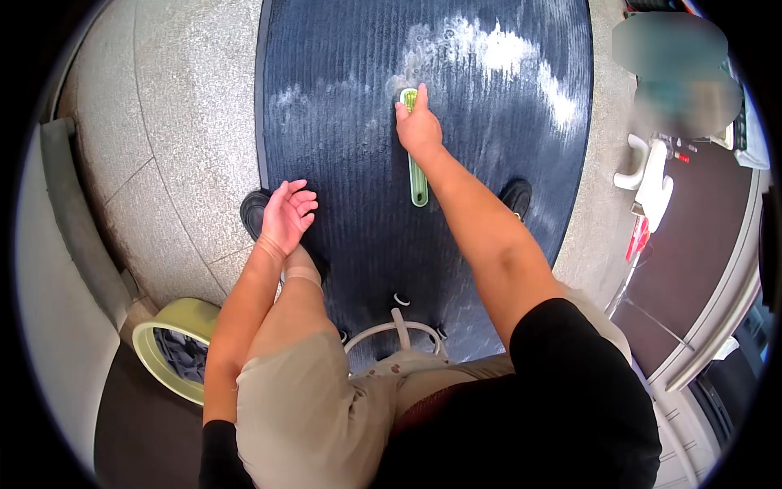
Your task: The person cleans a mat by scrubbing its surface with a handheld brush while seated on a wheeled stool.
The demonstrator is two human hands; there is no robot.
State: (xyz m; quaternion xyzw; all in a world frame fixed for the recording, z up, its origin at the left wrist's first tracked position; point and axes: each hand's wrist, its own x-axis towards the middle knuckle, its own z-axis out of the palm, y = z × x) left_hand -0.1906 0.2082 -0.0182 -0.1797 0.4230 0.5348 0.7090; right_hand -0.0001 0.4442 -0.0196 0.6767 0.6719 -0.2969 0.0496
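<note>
In the head view, the right hand [420,130] grips a long green plastic brush [419,186] over a dark blue, ribbed mat [358,220], near a streak of white foam [501,50]. The left hand [285,220] hangs open, palm up, fingers loosely bent, near a black shoe [252,213].

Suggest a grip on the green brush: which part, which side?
Likely the slim handle of the green brush, from above on the person's side: it points back toward the body, its holed end uncovered, while the right hand covers the part nearer the head.
</note>
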